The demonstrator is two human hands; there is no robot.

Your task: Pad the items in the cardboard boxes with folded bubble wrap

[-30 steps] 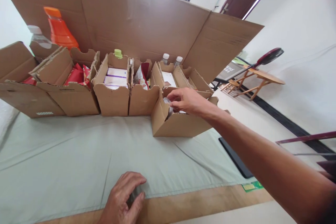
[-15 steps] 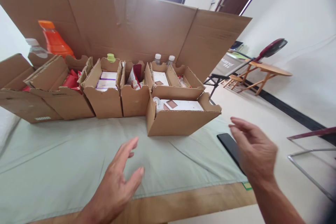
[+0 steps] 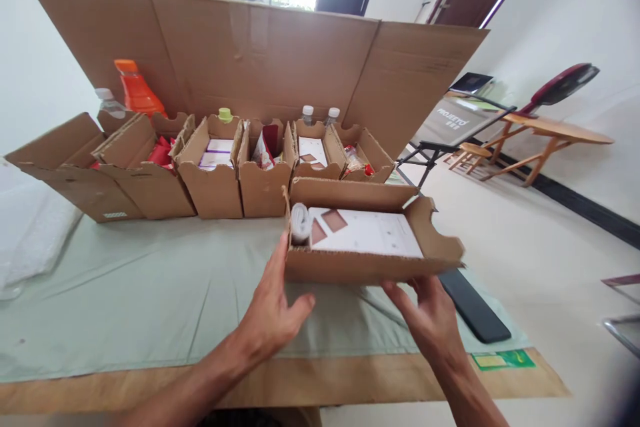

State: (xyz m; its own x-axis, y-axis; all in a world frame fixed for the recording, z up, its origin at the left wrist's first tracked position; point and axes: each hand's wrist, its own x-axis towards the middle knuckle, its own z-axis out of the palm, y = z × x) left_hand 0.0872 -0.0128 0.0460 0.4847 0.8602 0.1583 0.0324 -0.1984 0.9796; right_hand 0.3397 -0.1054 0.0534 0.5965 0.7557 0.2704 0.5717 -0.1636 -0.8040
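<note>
Both my hands hold an open cardboard box just above the table's near side. My left hand grips its left end, fingers behind the wall and thumb out front. My right hand cups the box's bottom right edge from below. Inside the box lie a white carton with brown squares and a small white roll at the left end.
A row of open cardboard boxes with packets, cartons and bottles stands before a tall cardboard sheet. An orange bottle rises at the left. A black phone lies on the green cloth at the right. Folding chairs stand beyond the table.
My right hand left the box's inside and drew back, my left hand rose off the cloth, then both took hold of the front box, which now sits nearer to me and lifted.
</note>
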